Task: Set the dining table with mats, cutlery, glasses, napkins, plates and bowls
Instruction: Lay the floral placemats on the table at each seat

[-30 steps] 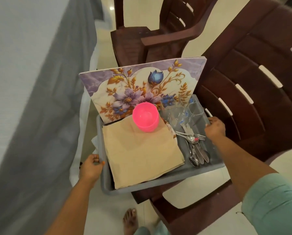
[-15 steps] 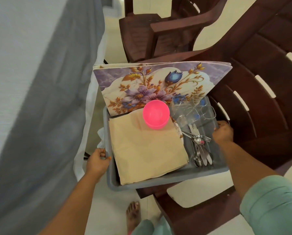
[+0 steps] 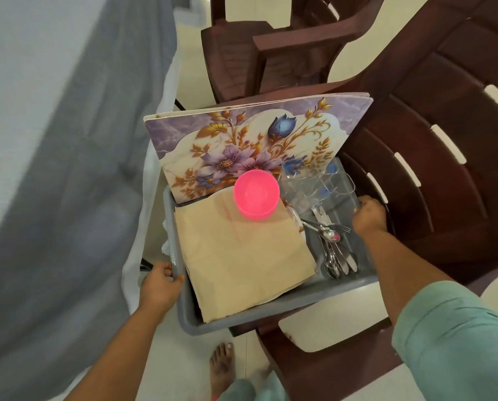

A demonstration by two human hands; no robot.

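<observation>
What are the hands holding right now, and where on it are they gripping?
Both hold the grey tub: the left hand grips its left rim near the front corner, and the right hand grips its right rim.

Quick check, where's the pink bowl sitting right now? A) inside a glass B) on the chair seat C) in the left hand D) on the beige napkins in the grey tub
D: the pink bowl rests on the stack of beige napkins inside the grey tub, which both hands hold by its rims.

Pale green rolled sleeve, matching trousers (feet bare)
</observation>
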